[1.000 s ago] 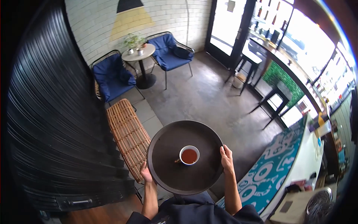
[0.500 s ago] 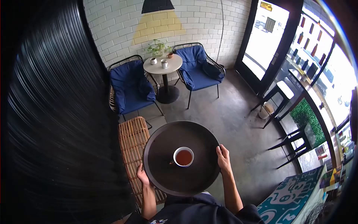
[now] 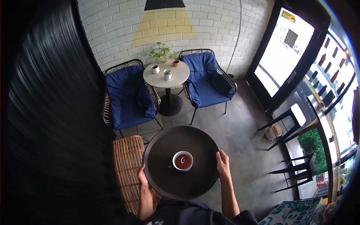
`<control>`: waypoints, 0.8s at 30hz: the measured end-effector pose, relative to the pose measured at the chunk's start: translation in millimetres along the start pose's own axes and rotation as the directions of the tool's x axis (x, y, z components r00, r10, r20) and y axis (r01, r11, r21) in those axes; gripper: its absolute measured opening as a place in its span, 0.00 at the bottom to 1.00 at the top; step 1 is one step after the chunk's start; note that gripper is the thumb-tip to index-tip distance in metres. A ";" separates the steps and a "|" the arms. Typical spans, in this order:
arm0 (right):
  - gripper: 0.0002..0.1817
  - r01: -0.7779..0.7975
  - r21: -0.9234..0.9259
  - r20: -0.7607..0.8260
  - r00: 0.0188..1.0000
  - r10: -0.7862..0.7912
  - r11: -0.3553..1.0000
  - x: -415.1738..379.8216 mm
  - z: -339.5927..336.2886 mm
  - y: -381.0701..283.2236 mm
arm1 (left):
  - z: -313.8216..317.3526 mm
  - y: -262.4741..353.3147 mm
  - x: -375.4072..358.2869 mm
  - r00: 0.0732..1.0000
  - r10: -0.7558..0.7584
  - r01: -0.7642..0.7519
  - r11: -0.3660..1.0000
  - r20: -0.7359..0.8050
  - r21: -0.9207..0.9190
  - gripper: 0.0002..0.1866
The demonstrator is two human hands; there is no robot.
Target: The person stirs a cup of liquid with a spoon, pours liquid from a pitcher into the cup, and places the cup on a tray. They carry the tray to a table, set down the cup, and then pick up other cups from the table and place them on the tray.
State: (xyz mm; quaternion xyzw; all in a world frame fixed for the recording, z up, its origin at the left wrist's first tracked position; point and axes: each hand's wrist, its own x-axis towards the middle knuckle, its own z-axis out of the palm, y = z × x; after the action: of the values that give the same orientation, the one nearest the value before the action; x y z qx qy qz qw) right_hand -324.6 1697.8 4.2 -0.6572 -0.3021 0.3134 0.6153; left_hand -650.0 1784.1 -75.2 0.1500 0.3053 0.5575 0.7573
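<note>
A round dark tray (image 3: pixel 161 150) is held level in front of my body. My left hand (image 3: pixel 143 176) grips its left rim, and my right hand (image 3: pixel 222 163) grips the right rim with the thumb on top. Near the tray's middle stands a white cup (image 3: pixel 183 161) full of reddish-brown tea, its handle pointing left. The fingers under the tray are hidden.
Ahead, a small round table (image 3: pixel 180 77) bears several cups and a plant (image 3: pixel 162 52). Blue-cushioned chairs flank it, one left (image 3: pixel 129 97) and one right (image 3: pixel 208 80). A rattan bench (image 3: pixel 127 168) lies close on my left; black stools (image 3: pixel 292 120) stand right.
I have moved forward, so the table and chairs appear nearer and larger. Both hands keep hold of the tray, and the tea's surface now shows a bright reflection.
</note>
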 end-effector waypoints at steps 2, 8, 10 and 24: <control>0.14 0.004 -0.007 -0.001 1.000 -0.004 1.000 46.5 12.4 9.4 | 11.9 4.1 46.2 0.999 0.028 -0.027 0.998 -0.016 0.061 0.17; 0.15 0.063 -0.048 0.008 0.998 -0.062 0.997 144.7 44.9 -1.1 | 70.6 11.9 134.9 0.989 -0.130 0.136 0.986 -0.070 0.097 0.22; 0.14 0.032 -0.044 0.023 0.999 -0.031 0.999 181.4 55.1 0.0 | 89.5 19.1 163.1 0.987 -0.150 0.157 0.980 -0.057 0.124 0.23; 0.14 0.056 -0.060 0.247 0.968 -0.040 0.997 423.2 128.8 34.3 | 121.5 -5.5 344.6 0.971 -0.151 0.170 0.981 -0.187 0.092 0.26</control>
State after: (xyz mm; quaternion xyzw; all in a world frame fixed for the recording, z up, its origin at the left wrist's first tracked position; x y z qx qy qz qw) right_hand -162.4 2106.8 -53.0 -0.6262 -0.4019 0.3671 0.5582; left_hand -503.2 2118.6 -86.7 0.1145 0.4128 0.4883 0.7603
